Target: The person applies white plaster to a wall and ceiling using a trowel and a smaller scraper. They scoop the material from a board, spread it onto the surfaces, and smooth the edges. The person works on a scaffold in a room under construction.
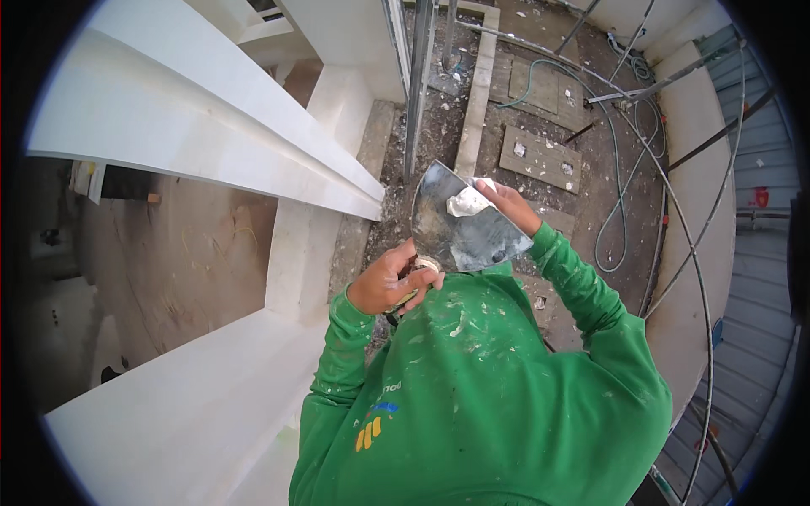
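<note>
Here's a green top (pixel 523 422), white-spattered; long sleeves (pixel 578 278), speckled too; and a yellow-and-blue print (pixel 369 433), closer in than the left hand (pixel 384 282)!

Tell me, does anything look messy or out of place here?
Yes. White splatters mark the green shirt and the ground, well beyond the grey metal plate, so they look spilled. A greenish hose also sprawls in loose loops, which seems untidy.

The left grip (pixel 390 278) holds a smeared grey plate (pixel 474 233) near its lower corner, the right grip (pixel 513 207) beside white paste (pixel 468 201).
</note>
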`<state>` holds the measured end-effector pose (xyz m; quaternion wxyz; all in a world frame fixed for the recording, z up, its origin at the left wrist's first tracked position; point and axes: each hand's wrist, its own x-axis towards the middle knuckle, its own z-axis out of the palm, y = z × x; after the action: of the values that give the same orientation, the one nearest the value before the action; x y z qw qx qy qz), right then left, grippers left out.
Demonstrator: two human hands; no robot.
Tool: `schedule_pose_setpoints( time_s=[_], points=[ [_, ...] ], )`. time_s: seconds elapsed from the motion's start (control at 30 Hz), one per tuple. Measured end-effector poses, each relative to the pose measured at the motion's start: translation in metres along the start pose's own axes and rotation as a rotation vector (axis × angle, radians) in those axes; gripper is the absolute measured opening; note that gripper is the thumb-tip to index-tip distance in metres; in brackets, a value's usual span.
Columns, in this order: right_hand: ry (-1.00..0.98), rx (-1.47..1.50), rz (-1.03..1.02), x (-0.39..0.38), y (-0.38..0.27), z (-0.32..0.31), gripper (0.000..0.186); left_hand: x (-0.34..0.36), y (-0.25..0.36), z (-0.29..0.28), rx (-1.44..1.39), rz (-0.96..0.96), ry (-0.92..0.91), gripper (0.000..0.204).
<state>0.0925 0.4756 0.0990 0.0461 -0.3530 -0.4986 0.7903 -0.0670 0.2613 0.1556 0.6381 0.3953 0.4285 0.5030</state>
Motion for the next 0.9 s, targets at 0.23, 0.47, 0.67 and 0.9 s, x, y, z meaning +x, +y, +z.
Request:
schedule_pose_setpoints(
  time_s=[0.23,0.47,0.67,0.9],
  points=[
    [0.706,-0.895,-0.709,0.019,0.042,-0.028,0.032,0.015,-0.059,-0.022,-0.122,-0.159,0.604,0.018],
    [0.227,-1.281,-0.917,0.038,0.032,0.062,0.044,0.072,-0.078,-0.037,-0.230,-0.191,0.661,0.026],
    [0.280,-1.132,-0.624,0.168,0.031,0.011,0.019,0.080,-0.088,-0.054,-0.296,-0.363,0.611,0.023],
    [0.246,-1.206,-0.430,0.246,0.017,-0.026,0.021,0.018,-0.139,-0.072,-0.321,-0.417,0.955,0.026]
  ],
)
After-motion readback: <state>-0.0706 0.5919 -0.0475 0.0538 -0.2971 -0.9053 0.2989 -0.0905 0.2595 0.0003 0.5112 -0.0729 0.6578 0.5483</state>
